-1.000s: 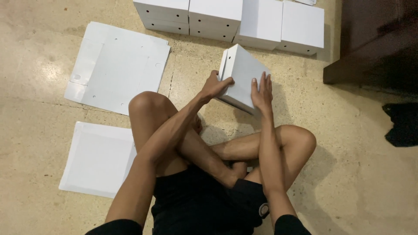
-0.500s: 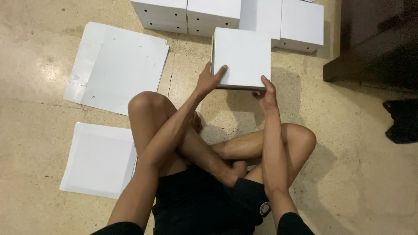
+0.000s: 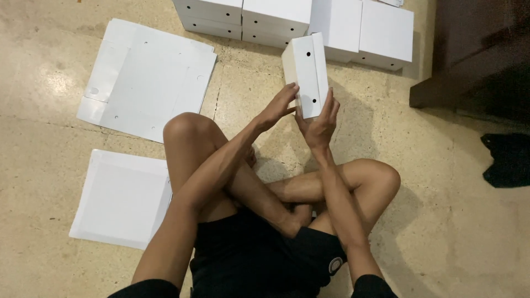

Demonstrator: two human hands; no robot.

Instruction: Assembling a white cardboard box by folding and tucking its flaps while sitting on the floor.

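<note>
I sit cross-legged on the floor and hold a folded white cardboard box (image 3: 307,69) up in front of me, turned so a narrow side with two small round holes faces me. My left hand (image 3: 280,105) grips its lower left edge. My right hand (image 3: 320,124) supports its lower end from beneath, fingers spread against the side.
Several finished white boxes (image 3: 276,19) are lined up on the floor at the top. A stack of flat white cardboard sheets (image 3: 149,77) lies at upper left, another flat stack (image 3: 124,198) by my left knee. Dark wooden furniture (image 3: 480,49) and a black cloth (image 3: 508,160) are at right.
The box has turned in my hands: earlier its wide face showed, now a narrow holed side faces me. Both hands shifted along with it to its lower end.
</note>
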